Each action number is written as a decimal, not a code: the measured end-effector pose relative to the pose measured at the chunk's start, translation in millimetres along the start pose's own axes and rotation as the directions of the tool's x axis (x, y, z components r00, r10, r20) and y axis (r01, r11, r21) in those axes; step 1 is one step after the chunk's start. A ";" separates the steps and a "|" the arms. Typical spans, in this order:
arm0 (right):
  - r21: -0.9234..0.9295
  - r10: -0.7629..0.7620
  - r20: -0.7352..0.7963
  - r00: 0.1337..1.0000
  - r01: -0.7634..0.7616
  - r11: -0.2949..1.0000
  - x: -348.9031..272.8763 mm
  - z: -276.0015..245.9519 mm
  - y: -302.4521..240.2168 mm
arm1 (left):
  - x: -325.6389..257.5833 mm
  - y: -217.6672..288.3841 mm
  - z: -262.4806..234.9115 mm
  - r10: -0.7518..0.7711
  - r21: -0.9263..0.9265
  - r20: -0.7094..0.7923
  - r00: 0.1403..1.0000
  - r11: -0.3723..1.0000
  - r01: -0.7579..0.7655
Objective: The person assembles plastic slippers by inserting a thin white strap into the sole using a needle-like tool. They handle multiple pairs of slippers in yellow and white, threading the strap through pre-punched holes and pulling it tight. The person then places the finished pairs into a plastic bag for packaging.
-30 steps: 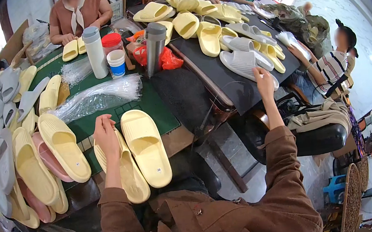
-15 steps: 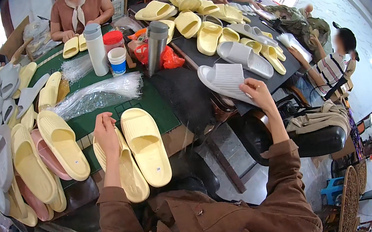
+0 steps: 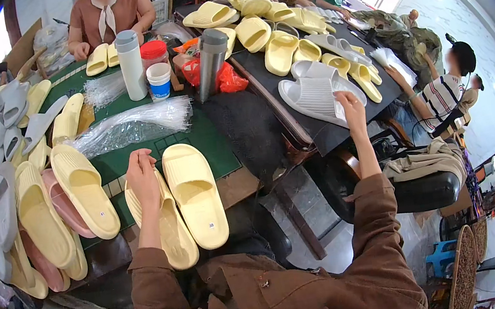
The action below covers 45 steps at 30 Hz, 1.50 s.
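Your right hand (image 3: 351, 109) has its grip clamped on the heel of the grey slipper (image 3: 314, 97); a loose pinch could drop it. The slipper reaches left of that grip, over the bench (image 3: 258, 68). Your left hand (image 3: 142, 171) curls beside the yellow slipper (image 3: 174, 239); whether it grips anything, I can't tell.

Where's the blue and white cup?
In the head view, the cup stands upper left of centre, between the white bottle and the silver bottle, in front of the red-lidded jar.
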State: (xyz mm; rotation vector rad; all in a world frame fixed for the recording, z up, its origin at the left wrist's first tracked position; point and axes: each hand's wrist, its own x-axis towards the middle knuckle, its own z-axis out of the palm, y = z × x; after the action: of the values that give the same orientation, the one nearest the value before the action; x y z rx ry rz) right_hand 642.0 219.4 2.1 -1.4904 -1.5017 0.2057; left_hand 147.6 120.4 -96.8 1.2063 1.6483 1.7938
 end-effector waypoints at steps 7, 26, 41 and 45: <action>-0.487 -0.066 0.092 0.994 0.103 0.868 39.8 1.6 33.6 | 0.4 3.1 2.8 -0.007 0.005 0.005 1.000 1.000 0.007; -0.499 0.012 0.168 0.986 0.075 0.864 -1.7 12.9 -32.9 | -0.1 6.2 2.8 0.032 0.020 -0.015 0.999 0.999 -0.032; -0.535 -0.065 0.131 0.989 0.126 0.835 -7.6 27.4 -6.2 | -63.6 104.7 -41.0 0.335 0.160 0.217 0.917 0.914 -0.373; -0.478 -0.081 0.143 0.986 0.141 0.867 -12.7 26.5 -17.3 | -115.9 102.8 -60.4 0.281 0.386 0.323 0.904 0.833 -0.397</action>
State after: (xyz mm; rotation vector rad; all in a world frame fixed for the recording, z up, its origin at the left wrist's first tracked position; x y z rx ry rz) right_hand 608.8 217.7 -5.7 -1.8001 -1.8212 -0.1753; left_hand 185.8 -27.3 -30.7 1.9593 1.8304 1.3902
